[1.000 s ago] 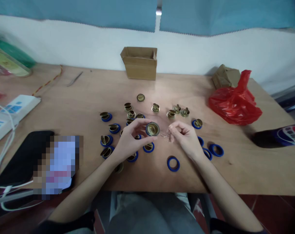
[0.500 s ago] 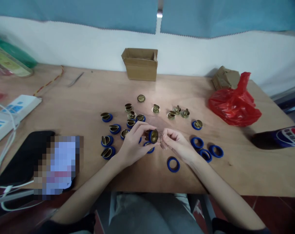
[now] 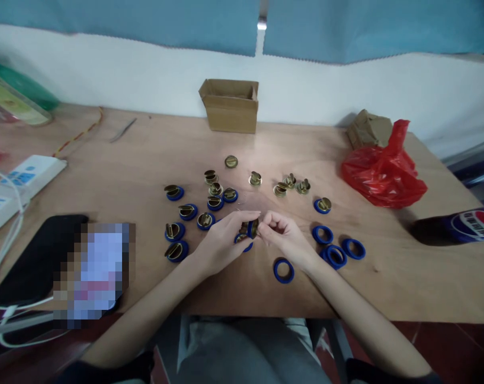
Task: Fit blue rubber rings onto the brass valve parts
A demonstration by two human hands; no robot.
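Observation:
My left hand grips a round brass fitting with a blue ring between thumb and fingers, its edge turned toward the right. Against that side, the pinched fingers of my right hand meet the fitting; anything small between the fingertips is hidden. Under my hands a blue ring shows partly. To the left lie several brass fittings seated in blue rings, one of them a flapped fitting. Farther back stand bare brass fittings, such as this fitting. Loose blue rings lie to the right.
An open cardboard box stands against the wall. At right are a red plastic bag, a brown paper package and a lying cola bottle. A black phone, a power strip and white cables occupy the left.
My right hand has closed in on the brass fitting and now touches it. The fitting has turned in my left hand, so its hollow face shows less.

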